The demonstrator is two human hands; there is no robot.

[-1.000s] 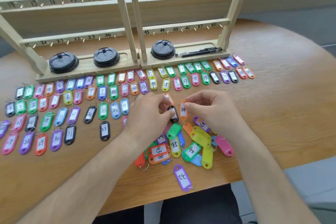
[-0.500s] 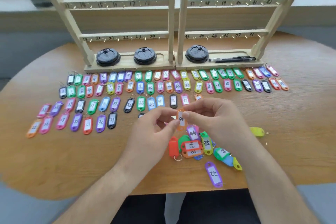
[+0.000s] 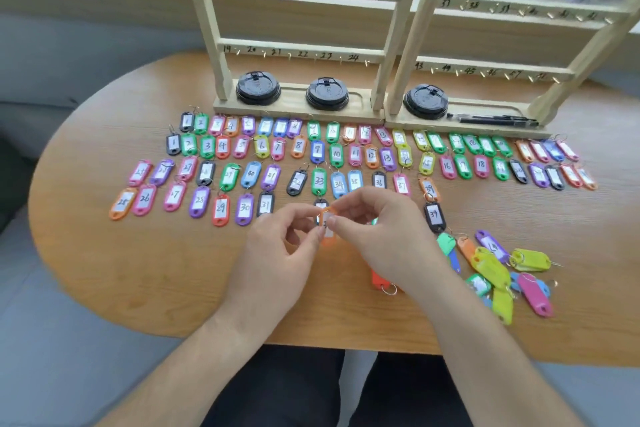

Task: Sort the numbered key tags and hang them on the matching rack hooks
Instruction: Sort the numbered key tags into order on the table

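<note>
An orange key tag (image 3: 327,222) hangs just above the table, pinched between the fingertips of my left hand (image 3: 281,252) and my right hand (image 3: 382,231). Its number is too blurred to read. Several numbered tags lie in rows (image 3: 332,156) in front of the rack, in order from 1 upward. An unsorted pile of tags (image 3: 498,270) lies to the right of my right wrist. Two wooden racks (image 3: 301,48) with numbered hooks stand at the back, and no tag hangs on the hooks in view.
Three black cup lids (image 3: 258,88) sit on the rack bases, and black pens (image 3: 491,118) lie on the right base. The round wooden table (image 3: 156,270) ends close to my body. A window sill runs behind the racks.
The view has swung left, so the pile now lies to my right. Both hands still pinch the orange tag and have carried it left toward the row ends.
</note>
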